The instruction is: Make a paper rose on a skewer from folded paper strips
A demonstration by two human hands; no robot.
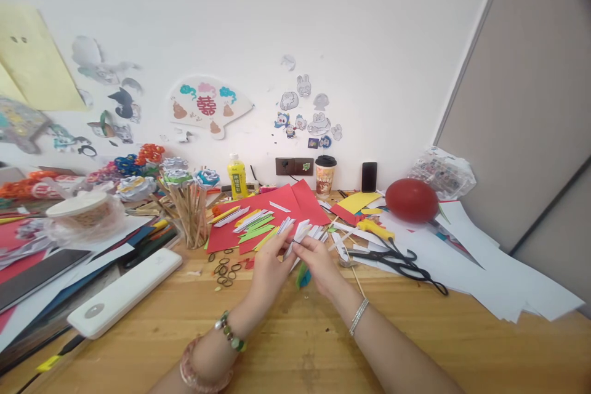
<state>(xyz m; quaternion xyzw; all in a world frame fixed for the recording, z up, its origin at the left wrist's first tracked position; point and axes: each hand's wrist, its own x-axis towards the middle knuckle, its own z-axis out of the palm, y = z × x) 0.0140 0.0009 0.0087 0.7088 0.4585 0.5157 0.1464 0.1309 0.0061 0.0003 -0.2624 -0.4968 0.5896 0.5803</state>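
My left hand (272, 261) and my right hand (318, 261) meet over the middle of the table, fingers closed on a small bundle of folded white paper (301, 231). A dark band seems to cross the bundle between the fingertips, though the fingers partly cover it. Just behind lie folded white, green and yellow paper strips (256, 225) on red paper sheets (272, 200). Several small dark rubber bands (224, 269) lie left of my left hand. Below the fingers, a green and blue piece (303, 276) shows.
Black-handled scissors (397, 261), a yellow glue gun (376, 229), white sheets (498, 271) and a red balloon (412, 200) are at right. A jar of wooden sticks (187, 215) and a long white device (127, 292) are at left. A bottle (237, 175) and lidded cup (325, 177) stand behind.
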